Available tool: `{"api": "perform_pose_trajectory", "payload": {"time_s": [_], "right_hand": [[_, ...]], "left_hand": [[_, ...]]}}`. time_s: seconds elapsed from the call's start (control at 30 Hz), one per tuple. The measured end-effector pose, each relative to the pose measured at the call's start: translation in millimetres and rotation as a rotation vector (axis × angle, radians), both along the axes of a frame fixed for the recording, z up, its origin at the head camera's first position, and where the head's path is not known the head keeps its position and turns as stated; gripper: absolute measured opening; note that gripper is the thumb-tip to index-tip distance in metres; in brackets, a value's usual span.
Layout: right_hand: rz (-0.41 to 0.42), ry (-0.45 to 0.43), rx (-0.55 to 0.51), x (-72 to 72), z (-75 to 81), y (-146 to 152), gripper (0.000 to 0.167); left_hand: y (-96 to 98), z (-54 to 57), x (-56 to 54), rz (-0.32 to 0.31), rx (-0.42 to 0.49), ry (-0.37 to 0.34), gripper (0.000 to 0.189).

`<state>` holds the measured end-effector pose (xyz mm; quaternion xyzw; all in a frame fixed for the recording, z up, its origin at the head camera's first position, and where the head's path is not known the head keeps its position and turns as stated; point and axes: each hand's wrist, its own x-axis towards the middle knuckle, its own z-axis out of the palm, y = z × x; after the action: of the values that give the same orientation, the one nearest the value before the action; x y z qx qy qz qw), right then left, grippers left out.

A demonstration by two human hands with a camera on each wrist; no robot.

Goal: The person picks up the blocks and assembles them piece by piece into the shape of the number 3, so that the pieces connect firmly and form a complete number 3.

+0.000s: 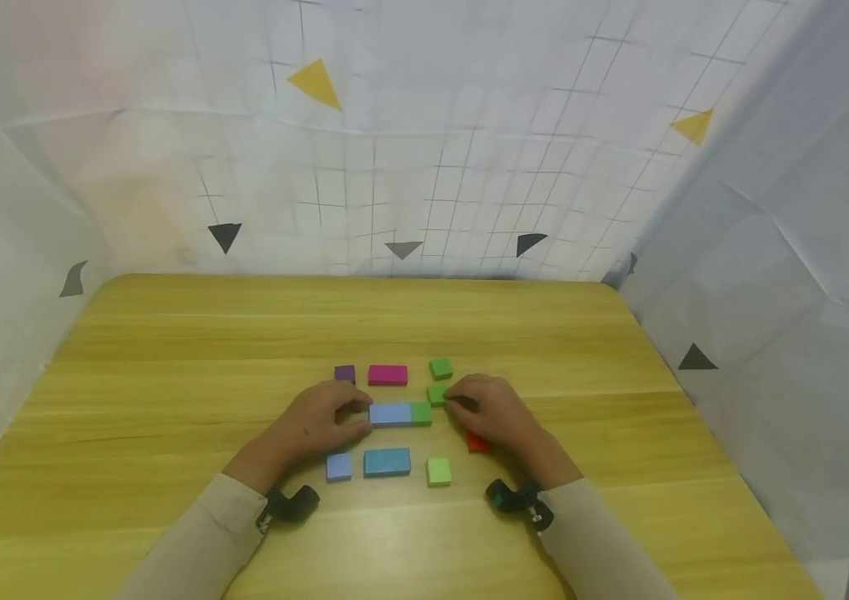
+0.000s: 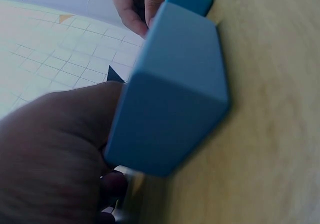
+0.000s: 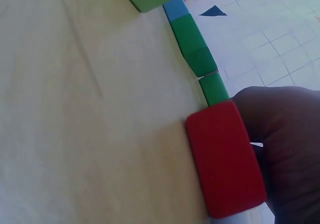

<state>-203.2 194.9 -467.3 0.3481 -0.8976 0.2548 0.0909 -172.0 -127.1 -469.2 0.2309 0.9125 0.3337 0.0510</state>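
Observation:
Near the middle of the table my left hand (image 1: 319,421) holds the left end of a long periwinkle-blue block (image 1: 390,414) between thumb and index finger. A green block (image 1: 421,413) lies flush against that block's right end. My right hand (image 1: 497,412) pinches a second green block (image 1: 436,396) by its right side, just behind the row's right end. Under the right hand, partly covered, is a red block (image 1: 478,443), which looms large in the right wrist view. A small periwinkle block (image 2: 170,108) fills the middle of the left wrist view.
Behind the row lie a purple block (image 1: 345,373), a magenta block (image 1: 387,375) and another green block (image 1: 441,368). Closer to me are a teal block (image 1: 387,462) and a light green block (image 1: 438,472). White patterned sheets (image 1: 424,150) enclose the wooden table (image 1: 244,325).

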Motion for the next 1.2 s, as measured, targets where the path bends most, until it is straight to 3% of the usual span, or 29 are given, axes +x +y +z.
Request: {"api": "perform_pose_trajectory", "payload": {"time_s": [1.2], "right_hand": [[-0.067, 0.028, 0.031, -1.0, -0.5, -10.0, 0.01]], "left_hand": [[-3.2, -0.3, -5.4, -0.012, 0.02, -0.003, 0.037]]}}
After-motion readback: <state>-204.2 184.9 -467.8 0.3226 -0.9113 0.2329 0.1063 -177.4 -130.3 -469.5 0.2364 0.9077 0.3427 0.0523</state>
